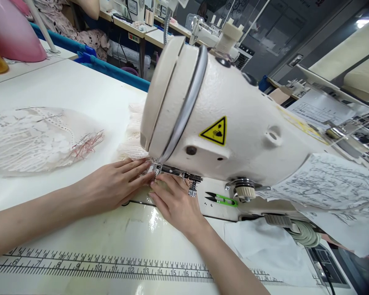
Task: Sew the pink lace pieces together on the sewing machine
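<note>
- Head view, grip: my left grip point(118, 179) is lying flat, fingers extended and close together, at the near edge of pale lace fabric point(133, 143); my right grip point(176, 203) is bending beside it, fingertips partly hidden, so I cannot tell whether they are pinching.
- Head view, position: the lace fabric is lying on the table point(80, 233), partly hidden behind the head of the sewing machine point(242, 131).
- Head view, hazards: my fingers are resting just beside the metal sewing parts point(157, 167); a finger straying inward could be meeting the needle. Uneven pressure from my two sides could be skewing or puckering so thin a cloth. The snips point(224, 200), lying near my right grip, could be snagging loose cloth.
- Head view, materials: the fabric is looking sheer and finely ridged. The rounded lace piece point(33, 141) is showing openwork and tangled red threads point(87, 145). The machine is presenting smooth, curved casing; the table is shining, bearing a printed ruler point(110, 268).
</note>
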A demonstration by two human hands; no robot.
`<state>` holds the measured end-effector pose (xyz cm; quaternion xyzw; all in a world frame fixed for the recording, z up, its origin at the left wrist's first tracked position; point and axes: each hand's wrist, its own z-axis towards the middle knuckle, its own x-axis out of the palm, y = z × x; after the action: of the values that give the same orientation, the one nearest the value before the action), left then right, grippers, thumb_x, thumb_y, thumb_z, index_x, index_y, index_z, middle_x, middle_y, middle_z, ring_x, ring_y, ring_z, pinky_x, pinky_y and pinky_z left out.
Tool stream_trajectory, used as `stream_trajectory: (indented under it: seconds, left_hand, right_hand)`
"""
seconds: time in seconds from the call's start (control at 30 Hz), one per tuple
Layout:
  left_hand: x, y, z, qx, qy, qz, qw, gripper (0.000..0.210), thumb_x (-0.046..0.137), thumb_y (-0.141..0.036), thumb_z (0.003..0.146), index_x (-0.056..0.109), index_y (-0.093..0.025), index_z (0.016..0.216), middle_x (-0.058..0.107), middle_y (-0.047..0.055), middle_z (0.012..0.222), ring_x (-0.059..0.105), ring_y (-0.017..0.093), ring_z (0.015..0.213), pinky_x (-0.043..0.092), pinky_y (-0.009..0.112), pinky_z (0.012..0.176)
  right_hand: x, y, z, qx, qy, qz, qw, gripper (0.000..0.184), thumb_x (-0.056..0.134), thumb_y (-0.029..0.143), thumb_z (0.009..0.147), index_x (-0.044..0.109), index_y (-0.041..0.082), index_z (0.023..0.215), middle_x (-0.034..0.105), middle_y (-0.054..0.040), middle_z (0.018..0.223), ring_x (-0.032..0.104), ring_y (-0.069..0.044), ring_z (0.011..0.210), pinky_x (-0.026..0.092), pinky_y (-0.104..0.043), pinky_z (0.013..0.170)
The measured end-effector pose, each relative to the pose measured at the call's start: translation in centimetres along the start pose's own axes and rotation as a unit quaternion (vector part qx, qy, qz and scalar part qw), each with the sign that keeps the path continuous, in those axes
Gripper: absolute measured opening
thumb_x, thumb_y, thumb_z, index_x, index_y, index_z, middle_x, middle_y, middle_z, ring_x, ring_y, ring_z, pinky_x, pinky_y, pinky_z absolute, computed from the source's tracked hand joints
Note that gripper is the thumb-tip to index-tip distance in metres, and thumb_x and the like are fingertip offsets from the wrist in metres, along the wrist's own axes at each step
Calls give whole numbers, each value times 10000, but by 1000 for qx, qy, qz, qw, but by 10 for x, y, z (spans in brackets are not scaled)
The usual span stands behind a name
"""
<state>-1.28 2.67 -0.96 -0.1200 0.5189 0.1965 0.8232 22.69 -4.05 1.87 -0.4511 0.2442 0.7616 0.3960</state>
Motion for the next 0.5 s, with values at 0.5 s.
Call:
stream_trajectory:
  seconds: [0.5]
  left_hand:
    - [-14, -17, 17, -17, -7, 72, 997, 517, 282, -307, 1119, 701, -117, 1355, 722, 174, 1323, 676, 336, 1267, 558, 474, 1045]
  right_hand:
    - [-2, -2, 1, 3, 8, -4, 1000, 224, 567, 317, 1083, 744, 202, 1158, 761, -47, 1235, 709, -176, 993, 543, -314, 845]
